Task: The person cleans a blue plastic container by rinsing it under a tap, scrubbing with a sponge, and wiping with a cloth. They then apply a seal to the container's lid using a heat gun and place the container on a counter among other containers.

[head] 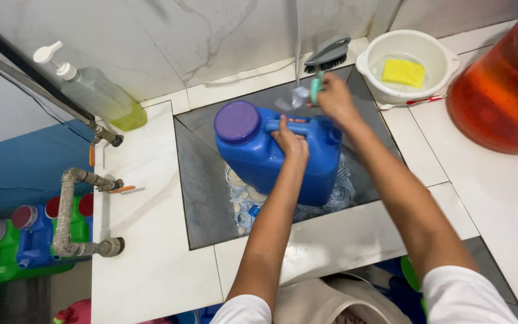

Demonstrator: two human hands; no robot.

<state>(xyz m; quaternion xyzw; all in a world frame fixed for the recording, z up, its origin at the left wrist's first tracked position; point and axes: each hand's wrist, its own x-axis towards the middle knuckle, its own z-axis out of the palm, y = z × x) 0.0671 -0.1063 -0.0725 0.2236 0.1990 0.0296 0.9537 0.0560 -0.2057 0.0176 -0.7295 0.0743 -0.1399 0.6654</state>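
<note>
A single view, from a camera worn on the person's head, looks steeply down and forward over both outstretched arms. It sits close above the white tiled bench and its sunken sink, facing the marble wall behind.

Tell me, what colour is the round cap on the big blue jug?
Purple. The cap sits on the blue jug, seen best in the head view.

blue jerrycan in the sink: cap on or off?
On. The purple cap sits over the mouth of the blue jerrycan, which the left hand grips by its handle. How tightly it is screwed: cannot tell.
</note>
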